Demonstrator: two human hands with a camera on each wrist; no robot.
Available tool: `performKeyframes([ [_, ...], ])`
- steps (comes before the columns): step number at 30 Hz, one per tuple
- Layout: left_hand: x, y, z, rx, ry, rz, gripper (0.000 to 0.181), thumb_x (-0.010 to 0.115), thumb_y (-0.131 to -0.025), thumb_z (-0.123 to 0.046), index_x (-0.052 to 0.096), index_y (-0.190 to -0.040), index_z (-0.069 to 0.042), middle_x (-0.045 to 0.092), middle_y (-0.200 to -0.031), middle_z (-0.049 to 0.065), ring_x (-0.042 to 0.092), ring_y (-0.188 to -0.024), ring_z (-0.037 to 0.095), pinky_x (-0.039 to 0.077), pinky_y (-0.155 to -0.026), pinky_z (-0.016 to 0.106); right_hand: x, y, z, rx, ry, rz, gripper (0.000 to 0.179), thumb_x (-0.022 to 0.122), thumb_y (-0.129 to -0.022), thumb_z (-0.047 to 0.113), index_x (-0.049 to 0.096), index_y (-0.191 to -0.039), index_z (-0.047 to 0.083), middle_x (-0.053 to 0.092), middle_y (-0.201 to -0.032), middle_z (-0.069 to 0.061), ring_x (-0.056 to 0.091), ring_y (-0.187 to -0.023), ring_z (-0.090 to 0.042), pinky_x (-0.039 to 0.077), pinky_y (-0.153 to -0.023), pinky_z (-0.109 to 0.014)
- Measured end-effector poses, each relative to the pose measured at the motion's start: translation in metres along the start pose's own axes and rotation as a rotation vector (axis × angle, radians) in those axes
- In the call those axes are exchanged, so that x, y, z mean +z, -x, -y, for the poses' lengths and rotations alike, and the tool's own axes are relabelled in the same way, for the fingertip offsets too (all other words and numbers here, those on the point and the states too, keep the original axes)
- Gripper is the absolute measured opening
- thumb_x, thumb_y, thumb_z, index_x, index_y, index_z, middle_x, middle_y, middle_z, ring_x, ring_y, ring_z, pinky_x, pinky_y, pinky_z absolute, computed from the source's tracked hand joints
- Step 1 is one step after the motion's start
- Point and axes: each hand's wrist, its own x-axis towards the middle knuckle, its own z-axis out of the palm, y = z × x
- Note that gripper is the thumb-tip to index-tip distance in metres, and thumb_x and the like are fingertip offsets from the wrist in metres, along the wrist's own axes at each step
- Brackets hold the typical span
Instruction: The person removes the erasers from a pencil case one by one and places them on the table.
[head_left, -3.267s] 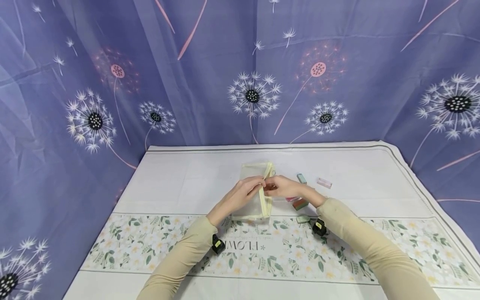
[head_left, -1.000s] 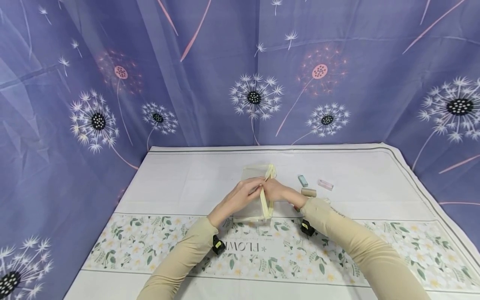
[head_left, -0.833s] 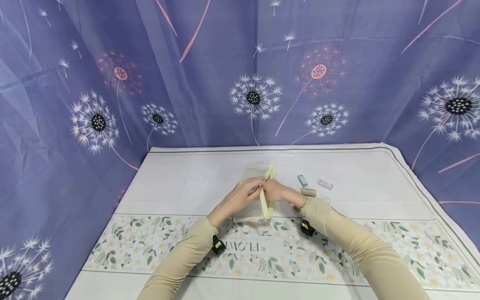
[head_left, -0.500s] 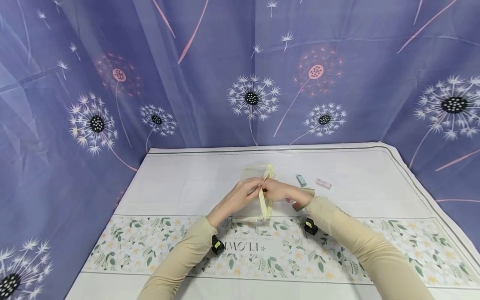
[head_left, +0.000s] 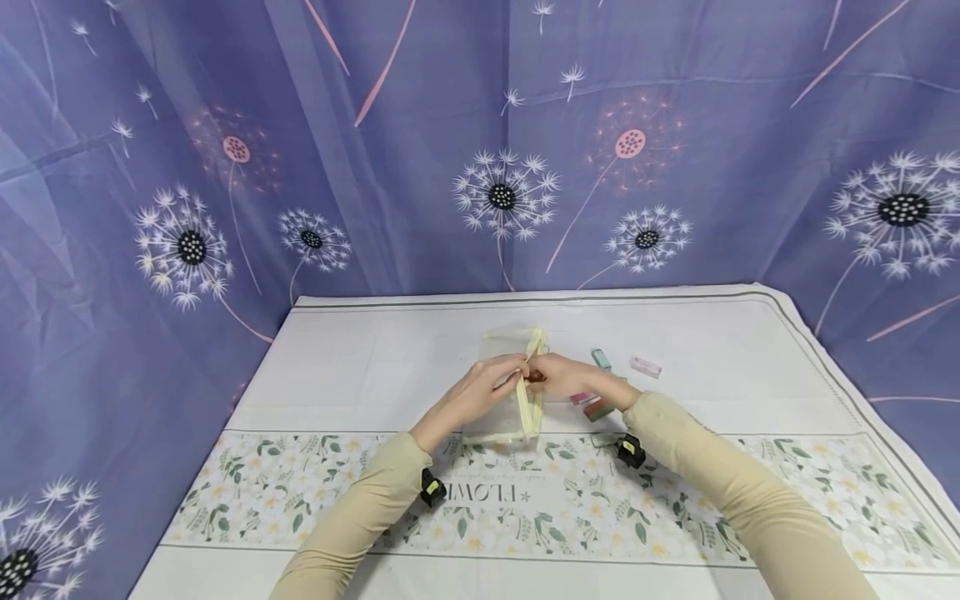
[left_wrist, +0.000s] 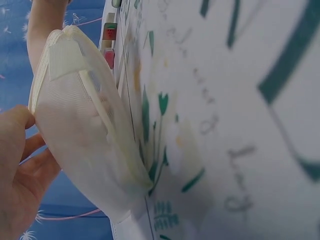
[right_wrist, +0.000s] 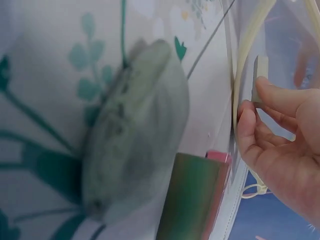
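A mesh zip pouch with pale yellow trim (head_left: 531, 412) lies mid-table, its mouth facing right. My left hand (head_left: 474, 393) pinches the mouth's edge between thumb and fingers; the left wrist view shows this grip on the pouch (left_wrist: 80, 135). At that mouth is my right hand (head_left: 564, 375). In the right wrist view its thumb and fingers pinch a small pale flat block (right_wrist: 260, 75), partly hidden by the thumb. Close to the right wrist lie a green-and-red block (head_left: 599, 410) and a pink block (head_left: 581, 398).
Beyond the right forearm lie a teal block (head_left: 601, 358) and a clear pink piece (head_left: 646, 367). A pale green rounded piece (right_wrist: 135, 135) sits near the right wrist. The tablecloth (head_left: 375, 358) is white with a floral band; a purple curtain (head_left: 420, 208) hangs behind.
My right hand went deeper into the pouch mouth, then drew back slightly to the right. A brown cylinder seen earlier is now mostly behind the right wrist. My left hand kept its hold.
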Motion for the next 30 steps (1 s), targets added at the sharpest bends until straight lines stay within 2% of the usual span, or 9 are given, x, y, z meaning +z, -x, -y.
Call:
performKeyframes([
  [3, 0.001, 0.0, 0.0, 0.001, -0.002, 0.004, 0.019, 0.048, -0.101, -0.008, 0.066, -0.108, -0.006, 0.068, -0.116, 0.005, 0.06, -0.079, 0.012, 0.052, -0.067, 0.018, -0.001, 0.001, -0.001, -0.016, 0.008, -0.005, 0.006, 0.065, -0.091, 0.006, 0.059, -0.09, 0.003, 0.046, -0.068, 0.003, 0.039, -0.061, -0.007, 0.032, -0.055, -0.017],
  [7, 0.002, 0.001, -0.001, -0.008, 0.004, 0.006, 0.017, 0.049, -0.101, -0.008, 0.065, -0.105, -0.007, 0.066, -0.122, 0.008, 0.066, -0.103, 0.019, 0.058, -0.085, 0.025, -0.005, 0.004, -0.003, -0.039, 0.005, 0.022, 0.01, 0.068, -0.09, 0.01, 0.062, -0.095, 0.003, 0.052, -0.072, 0.002, 0.041, -0.063, -0.006, 0.035, -0.056, -0.017],
  [10, 0.002, 0.001, -0.002, -0.023, 0.022, 0.009, 0.016, 0.049, -0.101, -0.009, 0.066, -0.103, -0.007, 0.064, -0.129, 0.009, 0.059, -0.122, 0.023, 0.055, -0.098, 0.03, -0.008, 0.007, -0.006, -0.025, -0.013, 0.057, 0.013, 0.068, -0.09, 0.011, 0.062, -0.1, 0.004, 0.054, -0.076, 0.001, 0.043, -0.067, -0.006, 0.039, -0.06, -0.017],
  [13, 0.003, 0.0, -0.001, -0.022, 0.038, 0.015, 0.018, 0.048, -0.101, -0.009, 0.066, -0.101, -0.007, 0.064, -0.128, 0.009, 0.059, -0.123, 0.021, 0.054, -0.099, 0.029, -0.011, 0.009, -0.008, -0.008, -0.026, 0.07, 0.015, 0.069, -0.089, 0.011, 0.063, -0.103, 0.006, 0.061, -0.085, 0.0, 0.053, -0.077, -0.007, 0.051, -0.072, -0.02],
  [17, 0.004, -0.001, 0.0, -0.003, 0.04, 0.014, 0.018, 0.049, -0.101, -0.009, 0.066, -0.102, -0.006, 0.065, -0.126, 0.01, 0.061, -0.12, 0.021, 0.055, -0.097, 0.028, -0.014, 0.013, -0.01, -0.002, -0.054, 0.067, 0.017, 0.07, -0.088, 0.012, 0.065, -0.104, 0.01, 0.067, -0.098, -0.003, 0.059, -0.089, -0.011, 0.055, -0.083, -0.027],
  [22, 0.004, -0.002, -0.001, 0.006, 0.012, 0.005, 0.017, 0.049, -0.101, -0.008, 0.066, -0.104, -0.006, 0.066, -0.125, 0.01, 0.063, -0.114, 0.021, 0.058, -0.09, 0.027, -0.016, 0.019, -0.011, -0.004, -0.083, 0.056, 0.017, 0.07, -0.087, 0.008, 0.066, -0.104, 0.009, 0.067, -0.1, -0.006, 0.057, -0.086, -0.012, 0.054, -0.079, -0.026],
  [27, 0.004, -0.004, -0.002, -0.001, 0.017, 0.015, 0.018, 0.048, -0.101, -0.01, 0.065, -0.105, -0.006, 0.067, -0.122, 0.009, 0.064, -0.094, 0.015, 0.056, -0.074, 0.024, -0.018, 0.023, -0.015, -0.003, -0.108, 0.047, 0.016, 0.069, -0.087, 0.007, 0.066, -0.103, 0.006, 0.067, -0.099, -0.007, 0.058, -0.085, -0.012, 0.055, -0.079, -0.027],
  [30, 0.004, -0.004, -0.003, -0.006, 0.023, 0.008, 0.017, 0.049, -0.101, -0.01, 0.065, -0.105, -0.006, 0.066, -0.122, 0.012, 0.066, -0.101, 0.018, 0.058, -0.082, 0.026, -0.019, 0.026, -0.018, 0.009, -0.122, 0.038, 0.015, 0.069, -0.088, 0.007, 0.067, -0.103, 0.008, 0.067, -0.096, -0.005, 0.058, -0.083, -0.012, 0.054, -0.078, -0.028],
])
